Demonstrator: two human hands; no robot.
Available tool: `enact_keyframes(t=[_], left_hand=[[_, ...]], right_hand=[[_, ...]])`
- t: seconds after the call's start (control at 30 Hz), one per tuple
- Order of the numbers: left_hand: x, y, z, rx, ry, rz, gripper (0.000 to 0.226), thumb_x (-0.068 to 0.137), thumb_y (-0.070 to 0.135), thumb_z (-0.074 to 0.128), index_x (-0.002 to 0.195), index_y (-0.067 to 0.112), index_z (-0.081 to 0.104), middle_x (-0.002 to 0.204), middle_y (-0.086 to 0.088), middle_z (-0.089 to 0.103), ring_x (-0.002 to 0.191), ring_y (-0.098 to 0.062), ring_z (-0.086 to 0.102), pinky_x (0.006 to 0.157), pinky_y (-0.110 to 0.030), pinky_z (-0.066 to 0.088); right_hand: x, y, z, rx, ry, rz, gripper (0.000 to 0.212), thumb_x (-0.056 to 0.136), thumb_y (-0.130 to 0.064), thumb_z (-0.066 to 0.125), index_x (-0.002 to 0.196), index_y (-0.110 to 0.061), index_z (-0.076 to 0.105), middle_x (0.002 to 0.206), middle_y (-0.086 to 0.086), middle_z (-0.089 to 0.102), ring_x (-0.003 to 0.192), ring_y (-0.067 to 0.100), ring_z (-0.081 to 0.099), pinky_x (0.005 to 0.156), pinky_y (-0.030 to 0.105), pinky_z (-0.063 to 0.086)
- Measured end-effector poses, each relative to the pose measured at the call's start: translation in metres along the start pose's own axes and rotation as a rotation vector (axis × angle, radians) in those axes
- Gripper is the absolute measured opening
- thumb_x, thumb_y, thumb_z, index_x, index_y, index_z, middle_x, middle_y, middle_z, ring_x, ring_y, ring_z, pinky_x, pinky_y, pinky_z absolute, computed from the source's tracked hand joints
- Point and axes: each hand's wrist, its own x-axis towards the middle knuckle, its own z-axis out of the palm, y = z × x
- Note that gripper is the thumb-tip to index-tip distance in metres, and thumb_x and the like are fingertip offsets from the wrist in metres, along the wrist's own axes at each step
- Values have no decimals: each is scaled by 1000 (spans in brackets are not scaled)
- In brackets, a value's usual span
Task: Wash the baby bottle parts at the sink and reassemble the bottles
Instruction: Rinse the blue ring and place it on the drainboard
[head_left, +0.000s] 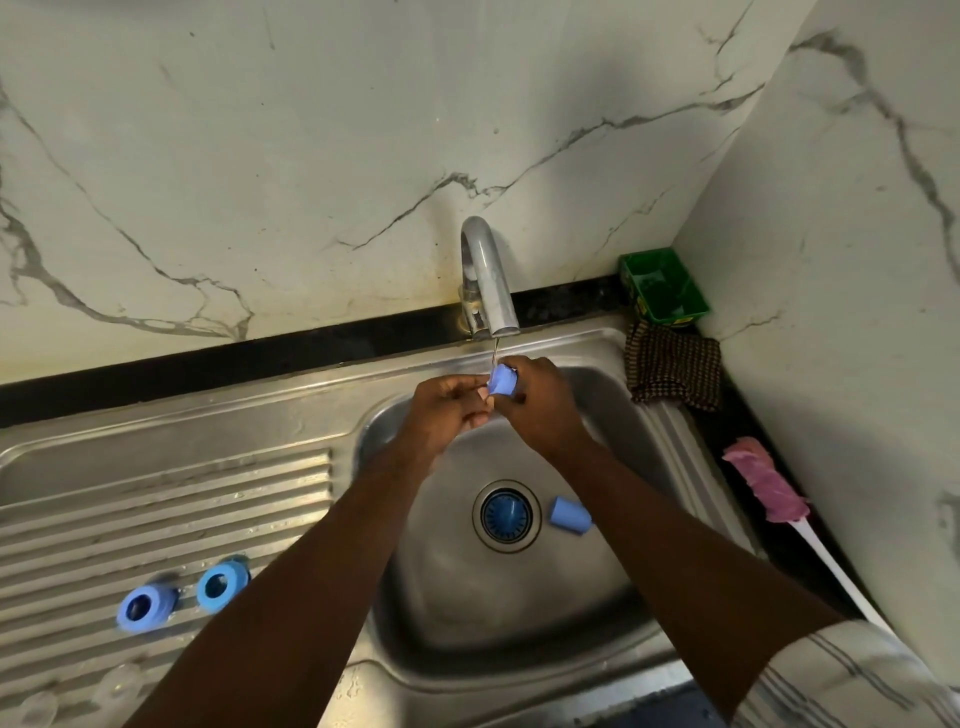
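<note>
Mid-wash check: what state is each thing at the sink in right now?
Curved chrome tap: running, thin stream.
Small blue plastic cap: under the stream, gripped by the right hand.
Left hand: fingertips at that cap, grip unclear.
Second blue plastic cap: on its side in the steel sink basin, beside the drain.
Two blue plastic rings: loose on the ribbed drainboard.

Largely covered by the curled fingers of the right hand (540, 410): a blue cap (503, 380). Too small to tell: the grip of the left hand (447, 410) on it. Barely discernible on the draining board (156, 483), lower left: two clear pieces (122, 683), blurred. Lost behind a striped sleeve (831, 675): the handle end of a pink brush (763, 483).
</note>
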Motion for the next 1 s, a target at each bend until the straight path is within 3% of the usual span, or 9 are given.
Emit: enact_keyframes(t=[0.1, 0.27, 0.37, 0.47, 0.57, 0.63, 0.77, 0.9, 1.0], left_hand=[[-4, 3, 1, 26, -10, -2, 9, 95, 10, 66, 92, 17, 71, 87, -9, 74, 78, -19, 68, 74, -30, 60], [-9, 0, -1, 161, 40, 28, 14, 96, 21, 66, 89, 11, 72, 76, -7, 71, 65, -13, 64, 62, -23, 56], [-15, -3, -4, 271, 91, 72, 22, 97, 25, 65, 83, 8, 70, 69, -7, 67, 62, -16, 60, 63, -27, 55], [-35, -6, -3, 303, 94, 102, 11, 98, 12, 61, 99, 5, 69, 86, -7, 66, 74, -15, 61, 71, -26, 53], [-58, -8, -2, 298, 6, 176, 32, 93, -4, 60, 122, 6, 65, 106, -2, 67, 87, -13, 66, 73, -24, 59], [-69, -11, -4, 435, -25, 254, 39, 87, -5, 68, 122, 11, 65, 112, -6, 70, 98, -20, 68, 85, -35, 59], [-90, -17, -6, 612, -38, 465, 36, 78, 6, 83, 111, 8, 69, 104, 1, 71, 87, 3, 64, 80, -14, 51], [-110, -16, -6, 707, 63, 553, 35, 77, 12, 84, 108, 7, 69, 105, -4, 70, 90, -10, 61, 82, -24, 50], [-121, -18, -14, 778, 117, 514, 36, 80, 14, 82, 113, 9, 69, 109, -5, 70, 94, -10, 60, 79, -8, 42]], right_hand=[[-7, 5, -4, 146, -36, 59, 35, 78, -43, 63, 91, -11, 70, 85, 0, 68, 79, 17, 62, 75, 25, 48], [-19, -1, -10, 469, -88, 249, 14, 87, -15, 73, 100, -12, 66, 97, 10, 70, 87, 21, 68, 80, 34, 58], [-28, -11, -11, 739, -133, 418, 8, 93, -18, 69, 96, -12, 66, 101, 19, 71, 87, 27, 71, 79, 39, 61], [-40, -17, -12, 656, -156, 527, 28, 94, -31, 67, 99, -4, 66, 100, 24, 71, 88, 35, 73, 76, 43, 62], [-53, -25, -17, 584, -167, 547, 42, 93, -39, 67, 98, 3, 66, 88, 27, 72, 79, 38, 73, 66, 40, 63], [-59, -29, -20, 523, -185, 519, 49, 90, -45, 69, 93, 4, 66, 78, 24, 72, 69, 36, 73, 64, 43, 63], [-69, -36, -28, 335, -213, 420, 49, 89, -52, 67, 85, -4, 64, 68, 13, 72, 57, 26, 72, 60, 36, 62], [-80, -44, -29, 227, -227, 311, 53, 86, -58, 66, 79, -5, 64, 63, 9, 70, 51, 23, 69, 58, 35, 59], [-87, -52, -22, 212, -262, 237, 45, 90, -50, 65, 71, -10, 61, 59, 8, 67, 45, 18, 62, 51, 30, 52]])
